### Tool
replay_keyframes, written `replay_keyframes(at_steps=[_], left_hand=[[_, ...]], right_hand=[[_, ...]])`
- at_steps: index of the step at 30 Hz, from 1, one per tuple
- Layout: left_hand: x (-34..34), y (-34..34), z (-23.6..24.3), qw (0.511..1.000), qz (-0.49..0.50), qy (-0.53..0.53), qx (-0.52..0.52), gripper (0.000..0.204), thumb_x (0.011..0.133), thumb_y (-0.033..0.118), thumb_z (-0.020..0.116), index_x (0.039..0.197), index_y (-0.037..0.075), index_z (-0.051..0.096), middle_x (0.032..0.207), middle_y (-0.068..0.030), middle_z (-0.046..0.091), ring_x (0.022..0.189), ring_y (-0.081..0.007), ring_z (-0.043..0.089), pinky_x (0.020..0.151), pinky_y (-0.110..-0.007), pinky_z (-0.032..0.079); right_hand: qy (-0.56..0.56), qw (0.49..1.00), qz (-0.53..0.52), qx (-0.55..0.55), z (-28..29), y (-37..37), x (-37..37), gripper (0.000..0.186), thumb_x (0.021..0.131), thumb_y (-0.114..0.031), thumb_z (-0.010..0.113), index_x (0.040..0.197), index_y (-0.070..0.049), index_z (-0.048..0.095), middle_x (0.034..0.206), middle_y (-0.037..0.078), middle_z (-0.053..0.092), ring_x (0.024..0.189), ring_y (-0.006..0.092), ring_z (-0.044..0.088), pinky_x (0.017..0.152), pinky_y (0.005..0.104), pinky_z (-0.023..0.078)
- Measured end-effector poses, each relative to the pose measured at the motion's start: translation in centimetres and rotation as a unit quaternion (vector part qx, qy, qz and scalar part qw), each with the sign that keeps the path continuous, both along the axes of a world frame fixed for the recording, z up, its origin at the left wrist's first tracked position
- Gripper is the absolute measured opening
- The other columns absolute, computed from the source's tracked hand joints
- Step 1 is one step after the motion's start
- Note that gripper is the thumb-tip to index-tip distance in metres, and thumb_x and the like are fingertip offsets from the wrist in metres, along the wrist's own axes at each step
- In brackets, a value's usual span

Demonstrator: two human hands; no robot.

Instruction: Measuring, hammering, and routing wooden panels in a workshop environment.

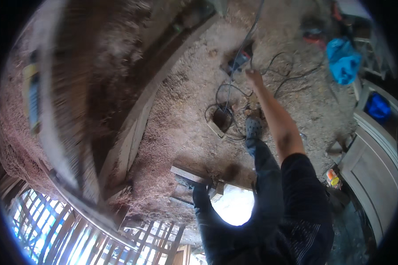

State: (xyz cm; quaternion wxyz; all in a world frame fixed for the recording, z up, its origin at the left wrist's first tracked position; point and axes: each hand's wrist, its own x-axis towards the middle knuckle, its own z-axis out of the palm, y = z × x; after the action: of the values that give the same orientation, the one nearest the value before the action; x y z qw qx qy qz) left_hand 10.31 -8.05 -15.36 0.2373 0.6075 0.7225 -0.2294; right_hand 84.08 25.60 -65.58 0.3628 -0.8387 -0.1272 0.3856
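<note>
My right hand (254, 77) reaches far forward with the arm nearly straight, low over the dusty ground. Its fingers look curled closed; what they hold, if anything, is too small to make out. Just beyond the fingers lies a dark power tool (239, 61) with red and greyish parts, its exact kind unclear. A black cable (230, 84) passes beside it and loops over the ground near my foot. Inside the loops sits a small box-like block (217, 128) with a pale edge. My left hand does not show.
Large timber pieces (135, 128) stand at the left, blurred. A wooden block (190, 173) lies by my left foot. To the right are a blue bag (343, 62), a panelled wooden door (370, 176) and an orange-and-yellow container (333, 177). Wood shavings (177, 110) cover the ground.
</note>
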Motion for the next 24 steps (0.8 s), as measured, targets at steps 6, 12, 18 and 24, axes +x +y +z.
replay_keyframes(at_steps=[6, 12, 18, 24], left_hand=[[3.5, -4.1, -5.5, 0.998, 0.041, 0.045, -0.018, 0.028, 0.102, 0.025, 0.057, 0.105, 0.0, 0.069, 0.091, -0.0215, 0.068, 0.086, -0.0394, 0.068, 0.076, -0.048, 0.055], [5.8, -8.4, -6.0, 0.995, 0.072, 0.061, -0.022, 0.028, 0.102, 0.025, 0.057, 0.106, 0.0, 0.069, 0.093, -0.0215, 0.069, 0.088, -0.0392, 0.068, 0.077, -0.048, 0.055], [5.4, -8.3, -0.3, 0.995, 0.069, 0.069, 0.009, 0.028, 0.102, 0.026, 0.057, 0.107, 0.001, 0.069, 0.094, -0.0215, 0.069, 0.09, -0.0389, 0.068, 0.078, -0.048, 0.055], [4.1, -5.3, 0.5, 0.999, 0.018, -0.034, 0.026, 0.028, 0.102, 0.026, 0.058, 0.108, 0.001, 0.069, 0.096, -0.0215, 0.069, 0.091, -0.0387, 0.068, 0.08, -0.047, 0.055]], right_hand=[[0.021, 0.993, -0.049, 0.102, -16.1, 9.9, -0.7, 0.058, 0.085, -0.037, 0.082, 0.127, -0.004, 0.062, 0.112, 0.009, 0.071, 0.097, 0.0242, 0.067, 0.088, 0.0424, 0.051], [0.144, 0.954, -0.238, 0.108, -15.7, 12.0, -2.8, 0.056, 0.076, -0.027, 0.087, 0.123, -0.005, 0.064, 0.112, 0.008, 0.071, 0.099, 0.0215, 0.066, 0.088, 0.0372, 0.051], [-0.007, 0.98, -0.169, 0.101, 0.8, 5.5, -4.1, 0.04, 0.084, -0.025, 0.081, 0.112, 0.001, 0.07, 0.105, 0.009, 0.072, 0.096, 0.0179, 0.066, 0.085, 0.0343, 0.051], [-0.163, 0.938, -0.144, 0.269, 14.0, -8.7, 3.0, 0.059, 0.076, -0.016, 0.089, 0.124, 0.0, 0.06, 0.11, 0.01, 0.071, 0.104, 0.0208, 0.068, 0.089, 0.0353, 0.053]])
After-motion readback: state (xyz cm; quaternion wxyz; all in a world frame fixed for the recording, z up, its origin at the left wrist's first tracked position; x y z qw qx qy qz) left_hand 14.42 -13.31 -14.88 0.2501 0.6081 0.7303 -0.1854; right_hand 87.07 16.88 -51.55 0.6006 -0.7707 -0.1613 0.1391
